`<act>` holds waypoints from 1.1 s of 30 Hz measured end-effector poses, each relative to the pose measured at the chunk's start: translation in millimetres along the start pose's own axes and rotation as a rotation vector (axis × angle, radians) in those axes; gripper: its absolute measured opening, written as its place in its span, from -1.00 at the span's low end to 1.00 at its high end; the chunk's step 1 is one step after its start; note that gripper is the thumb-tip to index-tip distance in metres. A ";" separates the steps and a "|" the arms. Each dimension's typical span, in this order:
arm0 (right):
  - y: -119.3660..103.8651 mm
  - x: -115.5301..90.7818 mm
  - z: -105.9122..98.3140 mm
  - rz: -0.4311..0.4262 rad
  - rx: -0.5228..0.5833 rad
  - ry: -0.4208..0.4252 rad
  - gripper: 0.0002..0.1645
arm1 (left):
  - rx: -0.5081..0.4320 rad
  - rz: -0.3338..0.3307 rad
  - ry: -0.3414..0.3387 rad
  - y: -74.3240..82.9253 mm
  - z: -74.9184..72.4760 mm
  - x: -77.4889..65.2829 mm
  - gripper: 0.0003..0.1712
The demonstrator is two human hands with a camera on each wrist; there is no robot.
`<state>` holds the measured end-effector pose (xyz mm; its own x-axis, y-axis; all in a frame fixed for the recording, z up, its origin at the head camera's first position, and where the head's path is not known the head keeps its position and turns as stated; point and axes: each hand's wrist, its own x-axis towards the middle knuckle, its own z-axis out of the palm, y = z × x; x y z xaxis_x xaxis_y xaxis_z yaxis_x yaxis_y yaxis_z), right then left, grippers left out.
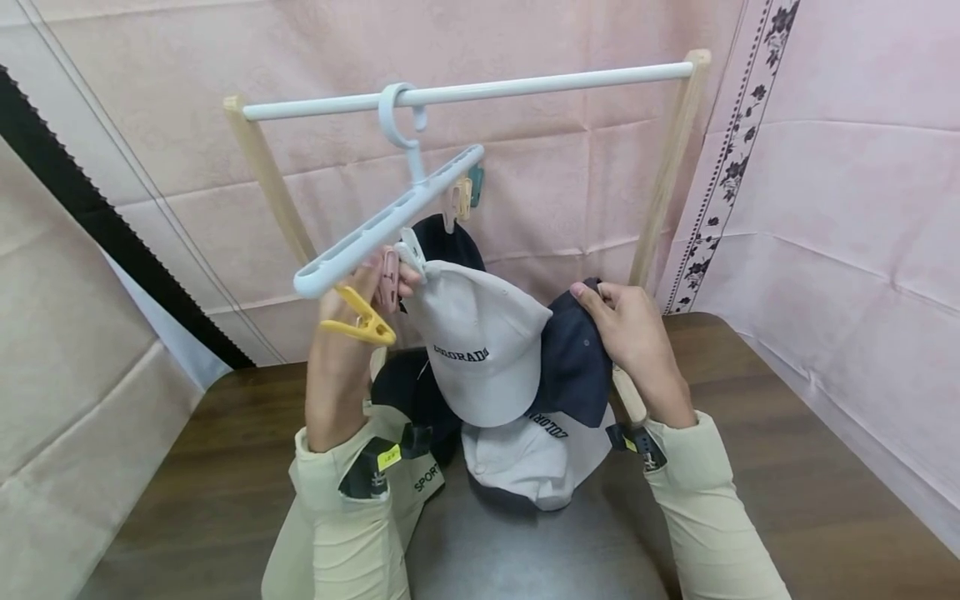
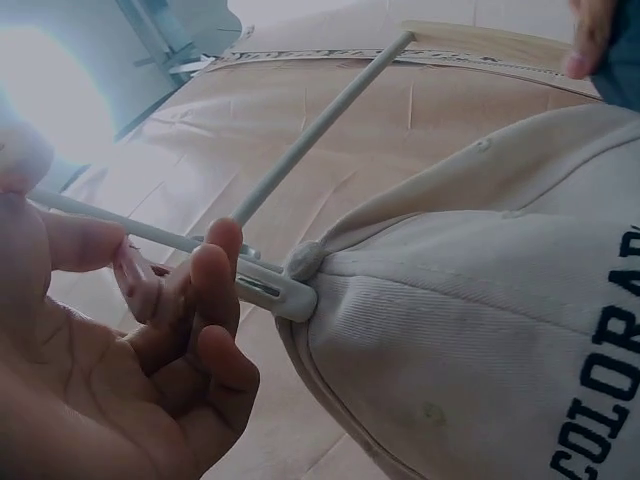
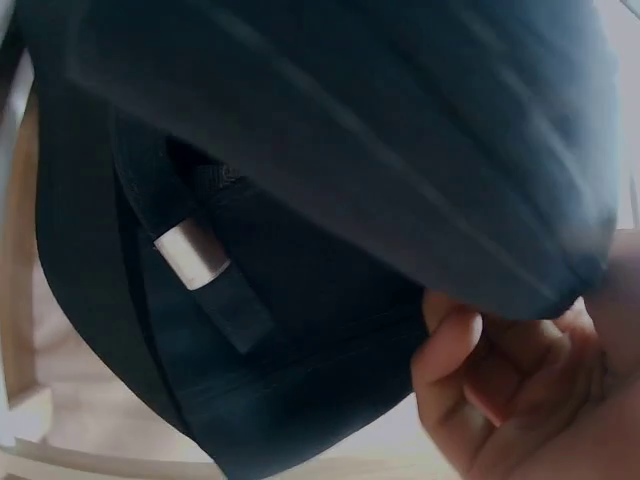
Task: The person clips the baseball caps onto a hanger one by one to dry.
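A pale blue hanger (image 1: 390,218) with colored clips hangs tilted from the rack's bar. Near its lower left end, my left hand (image 1: 358,279) pinches a pink clip (image 2: 140,283) between thumb and fingers. Beside those fingers a white clip (image 2: 280,293) bites the edge of a light grey "COLORADO" cap (image 1: 480,325), which hangs down. My right hand (image 1: 633,333) grips a navy cap (image 1: 573,358) by its edge, next to the grey cap. In the right wrist view the navy cap's strap and metal buckle (image 3: 192,254) show. A dangling yellow clip (image 1: 362,318) partly covers my left wrist.
A wooden rack with a white bar (image 1: 525,85) stands on the brown table (image 1: 780,467). Behind the grey cap is a black cap (image 1: 450,242). Lower down lie a white "COLORADO" cap (image 1: 517,462), a black cap (image 1: 405,383) and a beige "SPORT" cap (image 1: 423,482).
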<state>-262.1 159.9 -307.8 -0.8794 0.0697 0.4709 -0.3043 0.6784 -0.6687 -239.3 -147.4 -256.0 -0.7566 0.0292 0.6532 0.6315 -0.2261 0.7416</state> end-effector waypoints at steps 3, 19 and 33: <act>-4.7 -2.2 -2.8 -0.064 -0.002 0.036 -0.39 | 0.019 -0.013 -0.006 1.5 -0.2 0.9 -0.75; -21.8 -22.7 -39.4 -0.462 -0.277 -0.131 -0.83 | 0.180 -0.138 0.142 0.2 -8.7 -3.1 -0.71; -19.7 -19.1 -39.7 -0.525 -0.179 -0.120 -0.79 | 0.208 -0.197 0.118 -2.0 -5.1 -2.1 -0.62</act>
<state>-224.7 174.2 -280.8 -0.6654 -0.3867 0.6385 -0.6542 0.7140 -0.2493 -239.9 -152.0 -259.6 -0.8745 -0.0632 0.4809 0.4830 -0.0227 0.8753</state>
